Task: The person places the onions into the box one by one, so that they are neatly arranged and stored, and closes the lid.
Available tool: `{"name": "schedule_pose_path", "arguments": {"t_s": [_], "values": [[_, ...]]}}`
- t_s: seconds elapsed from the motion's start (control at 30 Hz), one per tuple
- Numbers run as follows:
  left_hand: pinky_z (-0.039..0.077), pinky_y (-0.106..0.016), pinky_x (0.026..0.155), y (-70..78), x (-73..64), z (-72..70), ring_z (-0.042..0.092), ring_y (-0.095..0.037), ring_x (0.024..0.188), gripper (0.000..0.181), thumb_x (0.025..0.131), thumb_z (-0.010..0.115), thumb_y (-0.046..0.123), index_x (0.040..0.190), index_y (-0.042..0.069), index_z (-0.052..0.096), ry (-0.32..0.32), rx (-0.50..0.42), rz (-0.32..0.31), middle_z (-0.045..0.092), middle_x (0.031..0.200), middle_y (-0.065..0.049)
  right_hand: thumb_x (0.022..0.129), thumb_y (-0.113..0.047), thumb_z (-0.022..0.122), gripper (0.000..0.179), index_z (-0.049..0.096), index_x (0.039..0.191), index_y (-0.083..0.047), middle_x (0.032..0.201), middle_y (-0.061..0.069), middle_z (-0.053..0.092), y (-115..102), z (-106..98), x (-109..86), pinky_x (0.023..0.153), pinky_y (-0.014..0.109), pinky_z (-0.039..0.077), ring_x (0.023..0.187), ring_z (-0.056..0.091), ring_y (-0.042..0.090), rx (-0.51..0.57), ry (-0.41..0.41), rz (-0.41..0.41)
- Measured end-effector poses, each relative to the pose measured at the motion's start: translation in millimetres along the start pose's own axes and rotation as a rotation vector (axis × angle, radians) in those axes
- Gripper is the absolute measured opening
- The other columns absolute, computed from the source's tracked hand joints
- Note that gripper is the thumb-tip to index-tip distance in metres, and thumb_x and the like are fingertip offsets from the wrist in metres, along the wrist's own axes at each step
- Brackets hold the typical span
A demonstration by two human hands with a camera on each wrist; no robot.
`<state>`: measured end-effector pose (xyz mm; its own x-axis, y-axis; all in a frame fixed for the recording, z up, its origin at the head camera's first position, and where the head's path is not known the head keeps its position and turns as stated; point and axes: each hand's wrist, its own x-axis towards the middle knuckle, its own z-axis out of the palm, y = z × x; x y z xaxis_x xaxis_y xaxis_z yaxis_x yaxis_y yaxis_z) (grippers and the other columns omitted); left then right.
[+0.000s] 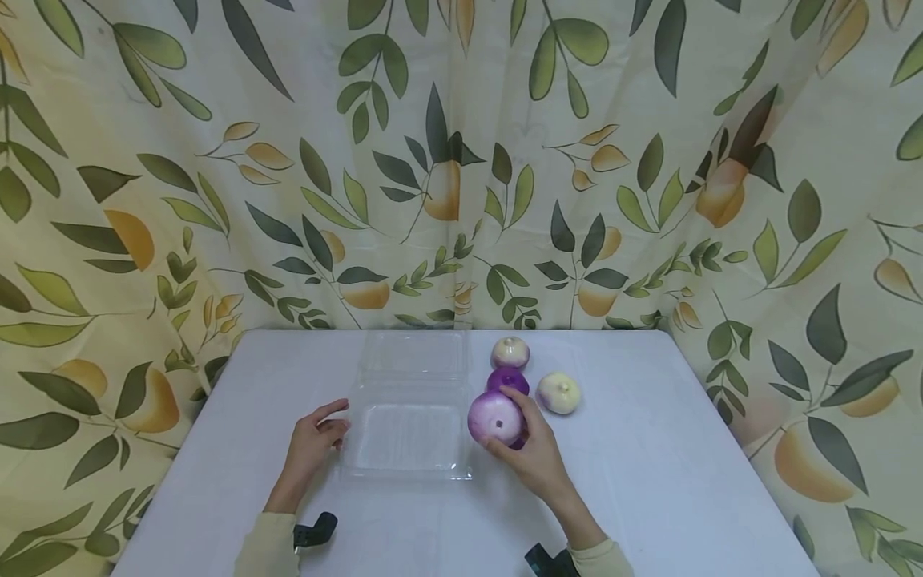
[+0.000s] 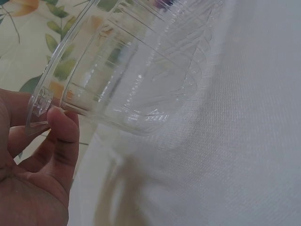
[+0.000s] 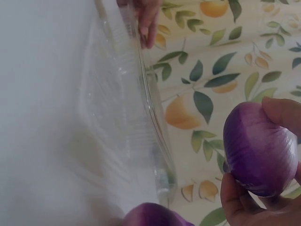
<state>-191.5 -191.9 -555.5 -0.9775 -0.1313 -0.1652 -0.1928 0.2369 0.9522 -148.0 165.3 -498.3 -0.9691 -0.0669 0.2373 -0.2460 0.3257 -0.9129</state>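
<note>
My right hand [image 1: 534, 457] grips a purple onion [image 1: 494, 417] and holds it up beside the right edge of a clear plastic clamshell container [image 1: 407, 473]. In the right wrist view the held onion [image 3: 258, 150] sits between thumb and fingers, apart from the container. The container lies with its lid [image 1: 414, 353] folded back toward the far edge. My left hand [image 1: 313, 441] pinches the container's left rim between thumb and fingers, clearest in the left wrist view at the rim [image 2: 44, 101]. Another purple onion [image 1: 508, 378] is partly hidden behind the held one.
Two paler onions, one at the back [image 1: 510, 353] and one to the right [image 1: 558, 393], rest on the white tablecloth [image 1: 649, 465]. A leaf-patterned curtain [image 1: 461, 264] hangs behind the table. Black wrist cameras [image 1: 315, 530] are strapped at both sleeves.
</note>
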Motion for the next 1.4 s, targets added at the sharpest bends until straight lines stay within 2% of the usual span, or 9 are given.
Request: {"name": "schedule_pose_path", "arguments": {"t_s": [0.23,0.5,0.7,0.83,1.0,1.4], "values": [[0.05,-0.021,0.058,-1.1,-0.6,0.0,0.062,-0.017,0.076,0.044,0.091,0.064,0.002,0.135,0.004,0.058,0.007,-0.003,0.005,0.061,0.131,-0.019,0.074,-0.012,0.084,0.076,0.048,0.141,-0.019,0.137,0.013,0.052,-1,14,-0.6,0.084,0.032,0.055,0.112,0.06,0.031,0.021,-0.021,0.006],[0.051,-0.021,0.059,-3.3,-0.6,1.8,0.061,-0.015,0.074,0.045,0.091,0.064,0.003,0.135,0.004,0.057,0.004,-0.02,0.004,0.06,0.133,-0.018,0.072,-0.015,0.084,0.076,0.05,0.139,-0.022,0.139,0.007,0.053,3,29,-1.9,0.092,0.039,0.051,0.118,0.056,0.029,0.004,-0.028,0.023],[0.05,-0.021,0.058,-3.4,-1.9,2.1,0.061,-0.015,0.074,0.044,0.091,0.064,0.002,0.135,0.004,0.057,0.013,-0.016,0.004,0.061,0.132,-0.018,0.074,-0.018,0.083,0.073,0.05,0.139,-0.019,0.141,0.009,0.053,6,41,-1.2,0.091,0.036,0.053,0.119,0.056,0.029,-0.016,-0.057,0.008],[0.05,-0.021,0.058,-2.5,-2.1,2.7,0.06,-0.014,0.071,0.044,0.091,0.063,0.002,0.135,0.003,0.057,0.016,-0.015,0.009,0.061,0.132,-0.019,0.074,-0.02,0.082,0.072,0.05,0.138,-0.021,0.141,0.009,0.053,7,48,1.2,0.089,0.035,0.052,0.117,0.056,0.028,-0.022,-0.072,0.029],[0.05,-0.021,0.058,-2.7,-1.8,3.4,0.058,-0.012,0.069,0.044,0.091,0.064,0.002,0.135,0.005,0.058,0.023,-0.008,0.002,0.061,0.131,-0.018,0.074,-0.018,0.083,0.073,0.05,0.139,-0.023,0.141,0.007,0.054,7,57,3.2,0.091,0.037,0.051,0.121,0.055,0.028,-0.001,-0.086,0.063],[0.05,-0.021,0.058,-3.2,-1.6,3.9,0.057,-0.011,0.067,0.044,0.091,0.064,0.005,0.134,0.007,0.058,0.026,0.004,-0.006,0.063,0.128,-0.016,0.076,-0.023,0.082,0.074,0.048,0.141,-0.024,0.14,0.007,0.053,-5,79,11.2,0.093,0.041,0.05,0.121,0.055,0.027,-0.008,-0.165,0.029]]}}
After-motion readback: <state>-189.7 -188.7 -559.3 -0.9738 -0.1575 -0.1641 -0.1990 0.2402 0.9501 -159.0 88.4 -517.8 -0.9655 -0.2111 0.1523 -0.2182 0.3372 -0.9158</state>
